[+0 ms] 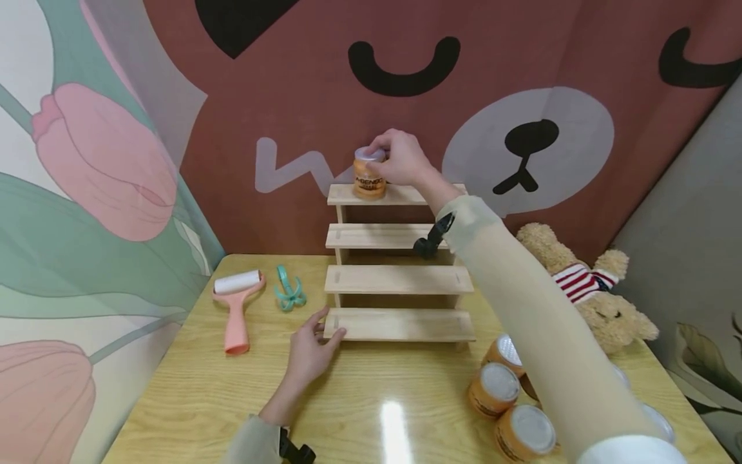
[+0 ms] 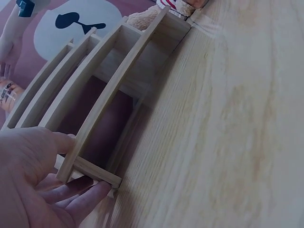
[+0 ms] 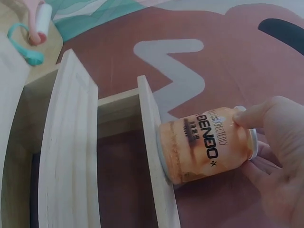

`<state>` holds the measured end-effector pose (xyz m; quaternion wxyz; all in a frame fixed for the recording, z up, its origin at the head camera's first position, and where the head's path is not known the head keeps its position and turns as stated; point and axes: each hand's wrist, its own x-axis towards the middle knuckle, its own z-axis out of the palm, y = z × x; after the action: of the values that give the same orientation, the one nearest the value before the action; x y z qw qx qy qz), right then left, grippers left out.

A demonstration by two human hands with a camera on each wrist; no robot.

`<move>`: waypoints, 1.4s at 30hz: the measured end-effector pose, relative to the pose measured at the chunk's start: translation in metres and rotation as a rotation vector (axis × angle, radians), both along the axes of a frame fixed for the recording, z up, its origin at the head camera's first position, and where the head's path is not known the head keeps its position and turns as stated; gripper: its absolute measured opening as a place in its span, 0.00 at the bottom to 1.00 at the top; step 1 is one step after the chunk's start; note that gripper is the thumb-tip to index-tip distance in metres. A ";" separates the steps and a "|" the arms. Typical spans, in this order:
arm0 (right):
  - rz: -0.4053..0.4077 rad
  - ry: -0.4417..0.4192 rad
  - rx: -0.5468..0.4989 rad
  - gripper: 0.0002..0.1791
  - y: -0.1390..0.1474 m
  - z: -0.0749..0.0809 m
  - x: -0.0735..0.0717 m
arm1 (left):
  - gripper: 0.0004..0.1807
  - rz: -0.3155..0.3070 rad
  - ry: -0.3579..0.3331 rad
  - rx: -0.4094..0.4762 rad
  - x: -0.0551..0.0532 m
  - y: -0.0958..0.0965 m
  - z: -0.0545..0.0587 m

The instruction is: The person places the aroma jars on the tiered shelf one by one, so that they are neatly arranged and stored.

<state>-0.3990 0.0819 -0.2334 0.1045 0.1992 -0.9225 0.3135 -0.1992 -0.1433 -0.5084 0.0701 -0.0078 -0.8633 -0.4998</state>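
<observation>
A wooden stepped rack point(image 1: 400, 280) with several shelves stands on the table. On its top shelf, toward the left end, an orange can point(image 1: 369, 180) stands upright with its printed label facing front. My right hand point(image 1: 402, 158) grips that can near its lid, and the right wrist view shows the can point(image 3: 206, 145) with its base against the shelf board. My left hand point(image 1: 310, 348) holds the left end of the lowest shelf; in the left wrist view its thumb lies on the board point(image 2: 111, 99) and the fingers reach underneath.
Several more orange cans point(image 1: 500, 383) stand at the right front, partly behind my right sleeve point(image 1: 539, 316). A teddy bear point(image 1: 614, 316) lies at the right back. A pink lint roller point(image 1: 236, 322) and a teal claw-shaped item point(image 1: 290, 293) lie left of the rack.
</observation>
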 end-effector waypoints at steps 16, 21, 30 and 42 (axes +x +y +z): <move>-0.003 0.021 -0.048 0.17 -0.022 -0.004 0.002 | 0.36 0.006 -0.015 -0.023 0.006 -0.013 0.008; -0.013 0.035 -0.039 0.17 -0.020 -0.005 0.004 | 0.36 0.002 -0.030 0.000 0.008 -0.008 0.010; -0.006 0.060 -0.042 0.23 0.003 0.009 0.016 | 0.37 -0.012 -0.039 0.004 0.005 0.002 0.012; 0.068 0.064 0.034 0.25 0.076 0.033 0.061 | 0.36 -0.002 -0.024 0.000 0.005 -0.006 0.010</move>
<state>-0.3377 0.1584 -0.2004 0.1200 0.2422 -0.9166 0.2948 -0.1945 -0.1490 -0.4981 0.0593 -0.0030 -0.8640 -0.5001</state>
